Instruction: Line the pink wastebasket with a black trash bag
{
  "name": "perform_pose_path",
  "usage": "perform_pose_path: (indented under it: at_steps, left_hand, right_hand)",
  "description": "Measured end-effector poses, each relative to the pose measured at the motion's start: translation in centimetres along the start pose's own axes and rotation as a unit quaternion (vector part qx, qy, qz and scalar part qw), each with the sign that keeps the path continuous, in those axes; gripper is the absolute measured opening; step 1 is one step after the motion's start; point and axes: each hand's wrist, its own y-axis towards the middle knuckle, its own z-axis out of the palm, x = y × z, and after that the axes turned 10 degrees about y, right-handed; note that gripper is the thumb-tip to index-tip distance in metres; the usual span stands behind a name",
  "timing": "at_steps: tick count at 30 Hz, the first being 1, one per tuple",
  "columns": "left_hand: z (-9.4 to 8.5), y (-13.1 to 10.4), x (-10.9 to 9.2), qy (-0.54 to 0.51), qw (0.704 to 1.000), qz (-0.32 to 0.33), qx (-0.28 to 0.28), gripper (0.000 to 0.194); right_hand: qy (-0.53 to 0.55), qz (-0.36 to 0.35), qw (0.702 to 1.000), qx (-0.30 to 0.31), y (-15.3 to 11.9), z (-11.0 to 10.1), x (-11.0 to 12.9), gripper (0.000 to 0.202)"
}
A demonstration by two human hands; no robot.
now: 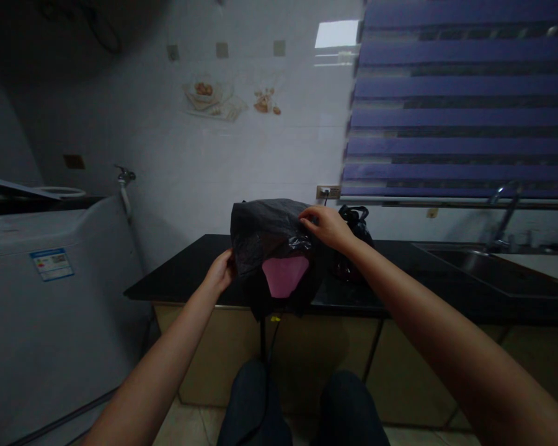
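A black plastic bag (pixel 272 229) is spread between my two hands at the front of the dark counter. Its mouth faces me, and a pink surface (pixel 286 275) shows inside; its kind cannot be made out. My left hand (pixel 222 271) is closed on the bag's left edge, with the fingertips partly behind the plastic. At the upper right, my right hand (pixel 323 224) pinches the bag between thumb and fingers. Just behind that hand and wrist stands another black plastic bag (pixel 359 226) with its handles gathered at the top, partly hidden by my forearm.
The black counter (pixel 186 266) runs across, with a sink (pixel 469 263) and faucet (pixel 506 214) at the right. To the left stands a white washing machine (pixel 51 310) beside a wall tap (pixel 124 175). A plugged-in wall socket (pixel 328 192) sits behind the bags. My knees are below the counter edge.
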Motion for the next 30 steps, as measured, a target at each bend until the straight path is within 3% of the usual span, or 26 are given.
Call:
perform_pose_path:
  at_steps: [14, 30]
  left_hand:
    - [0.2, -0.1, 0.0, -0.008, 1.000, 0.007, 0.010, 0.014]
    - [0.0, -0.2, -0.2, -0.001, 1.000, 0.010, 0.011, 0.010]
  right_hand:
    - [-0.025, -0.002, 0.999, 0.024, 2.3, 1.7, -1.0, 0.023]
    - [-0.041, -0.013, 0.998, 0.050, 1.7, 1.5, -0.4, 0.021]
